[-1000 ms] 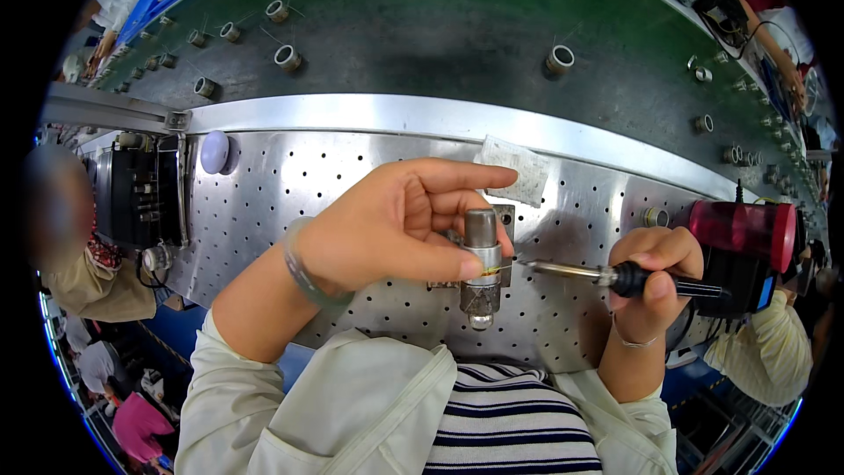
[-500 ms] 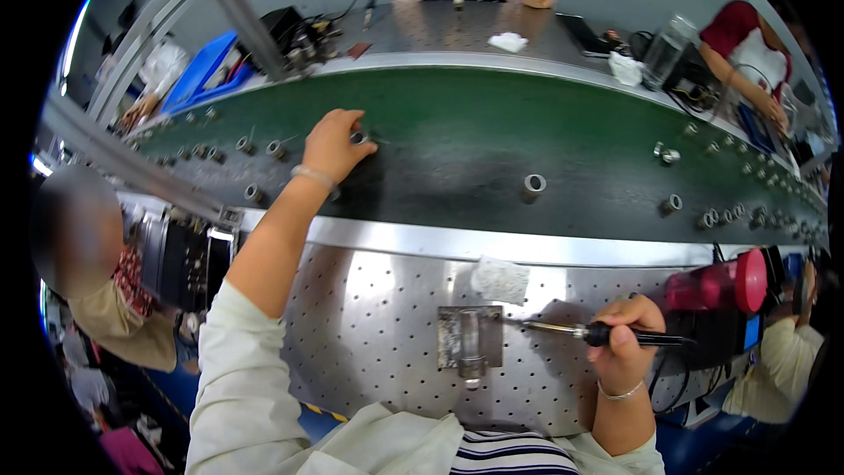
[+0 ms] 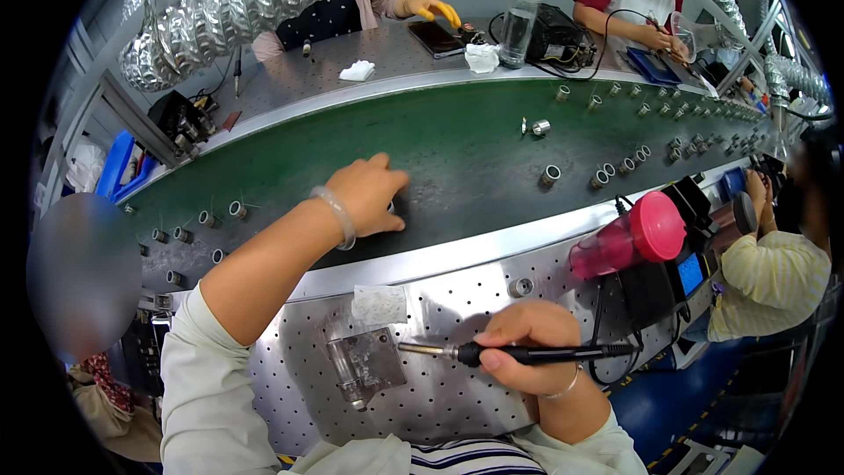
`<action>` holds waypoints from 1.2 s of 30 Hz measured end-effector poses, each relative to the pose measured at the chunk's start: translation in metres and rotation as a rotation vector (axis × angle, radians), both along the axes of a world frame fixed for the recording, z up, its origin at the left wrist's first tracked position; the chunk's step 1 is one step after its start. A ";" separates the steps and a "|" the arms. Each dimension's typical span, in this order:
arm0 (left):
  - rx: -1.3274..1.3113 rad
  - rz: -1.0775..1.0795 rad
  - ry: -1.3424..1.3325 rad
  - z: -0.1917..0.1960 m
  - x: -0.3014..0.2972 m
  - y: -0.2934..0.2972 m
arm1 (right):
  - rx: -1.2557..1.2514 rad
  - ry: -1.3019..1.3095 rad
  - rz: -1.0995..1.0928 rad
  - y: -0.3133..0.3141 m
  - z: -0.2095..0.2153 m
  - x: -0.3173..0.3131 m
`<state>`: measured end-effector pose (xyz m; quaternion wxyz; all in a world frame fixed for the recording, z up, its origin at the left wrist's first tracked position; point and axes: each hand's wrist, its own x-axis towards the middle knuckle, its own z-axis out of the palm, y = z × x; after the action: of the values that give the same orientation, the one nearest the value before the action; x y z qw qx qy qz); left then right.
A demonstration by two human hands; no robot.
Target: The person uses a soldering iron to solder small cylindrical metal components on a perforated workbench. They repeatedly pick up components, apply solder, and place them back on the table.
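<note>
Our left hand [image 3: 362,193] is no longer at the block [image 3: 384,354], lower left of centre in the frame, but over the belt [image 3: 466,167], near mid-frame. Its fingers bend beside a ring [image 3: 391,208], mostly hidden; we cannot tell whether they grasp it. Our right hand [image 3: 538,325] keeps the iron [image 3: 571,354] clenched, tip near the block. No ring shows at that tip now, so work there seems paused.
</note>
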<state>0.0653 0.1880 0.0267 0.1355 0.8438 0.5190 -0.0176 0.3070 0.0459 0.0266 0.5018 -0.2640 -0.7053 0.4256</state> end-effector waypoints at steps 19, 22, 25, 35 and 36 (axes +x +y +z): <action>0.039 -0.239 -0.365 0.001 0.081 0.045 | 0.091 -0.028 -0.019 -0.006 0.014 0.006; 0.017 -0.242 -0.466 -0.025 0.151 0.063 | 0.093 -0.089 -0.077 -0.007 0.010 0.011; 0.134 -0.341 -0.442 -0.043 0.175 0.079 | 0.084 -0.103 -0.060 -0.003 0.006 0.005; -0.326 0.029 -0.523 0.033 0.040 -0.019 | 0.134 -0.062 -0.101 -0.005 -0.007 0.003; -0.433 0.123 -0.650 0.045 0.021 -0.035 | 0.076 -0.053 -0.105 -0.005 -0.006 0.006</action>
<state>0.0867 0.1530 0.0717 0.4682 0.7247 0.4829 0.1495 0.3126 0.0405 0.0206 0.5143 -0.2926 -0.7191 0.3644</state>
